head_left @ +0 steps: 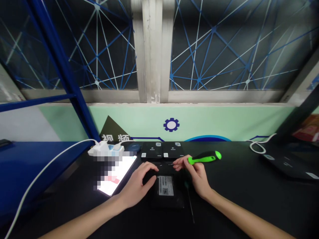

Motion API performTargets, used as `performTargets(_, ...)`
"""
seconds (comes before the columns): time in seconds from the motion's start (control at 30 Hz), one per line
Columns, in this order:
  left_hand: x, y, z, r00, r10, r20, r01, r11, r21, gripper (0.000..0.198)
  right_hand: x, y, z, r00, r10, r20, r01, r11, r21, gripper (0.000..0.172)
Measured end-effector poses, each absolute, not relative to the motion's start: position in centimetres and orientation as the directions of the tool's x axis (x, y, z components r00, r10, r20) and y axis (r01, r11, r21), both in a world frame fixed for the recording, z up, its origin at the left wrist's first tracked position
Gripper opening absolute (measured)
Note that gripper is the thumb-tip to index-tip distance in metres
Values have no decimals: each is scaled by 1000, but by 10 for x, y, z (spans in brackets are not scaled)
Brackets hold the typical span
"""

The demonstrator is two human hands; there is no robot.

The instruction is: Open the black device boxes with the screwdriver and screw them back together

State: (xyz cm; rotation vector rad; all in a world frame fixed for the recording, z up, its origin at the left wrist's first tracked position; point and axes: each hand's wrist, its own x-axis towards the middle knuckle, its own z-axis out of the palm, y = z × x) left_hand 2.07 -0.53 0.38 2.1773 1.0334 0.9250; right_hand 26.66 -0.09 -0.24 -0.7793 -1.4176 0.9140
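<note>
Resting flat at the lower centre of the frame: a black electronics casing [171, 203], white printed label [166, 186] face up. Judged light and rigid, probably hard plastic, smooth enough to slide on the black tabletop [244, 179]; best held by its side edges, off the label.

Left hand [137, 181] at its upper left, thumb and forefinger parted, nothing seen in it; contact with casing unclear. Right hand [199, 177], upper right of it, holds a green-handled screwdriver [205, 159], likely light, best gripped round the handle. Second, thin-shafted screwdriver [190, 202] lies right of the casing.

Hard to make out: casing's far edge, black on black; held tool's shaft, largely behind fingers; bright specks [160, 165] between the hands, unidentified. Lit touchscreen [124, 173], left of centre, partly pixelated.
</note>
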Motion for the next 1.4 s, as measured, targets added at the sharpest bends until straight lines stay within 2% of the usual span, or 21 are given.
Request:
performTargets(0.13,20,-9,4,545,765,344,517,-629,580,27,272,-3,-4,-175,874,453,-50,451,-891,41)
performTargets(0.23,19,-9,3,569,753,330,543,-646,537,31,274,-5,-6,-243,863,443,-42,447,-893,50)
performTargets(0.37,19,-8,2,560,757,336,523,-638,565,37,273,-3,-5,-225,840,493,41,514,-857,55)
performTargets(0.5,19,-8,3,556,762,333,493,-624,606,42,273,-3,0,-243,806,540,113,576,-809,52)
performTargets(0.77,19,-8,6,612,746,264,531,-634,562,45,271,-6,2,-264,816,514,121,556,-822,45)
performTargets(1.1,18,-7,3,584,760,286,508,-617,601,48,268,-6,7,-215,819,531,161,567,-808,41)
performTargets(1.4,17,-6,2,606,743,284,500,-633,590,45,268,-6,5,-263,824,501,183,553,-813,36)
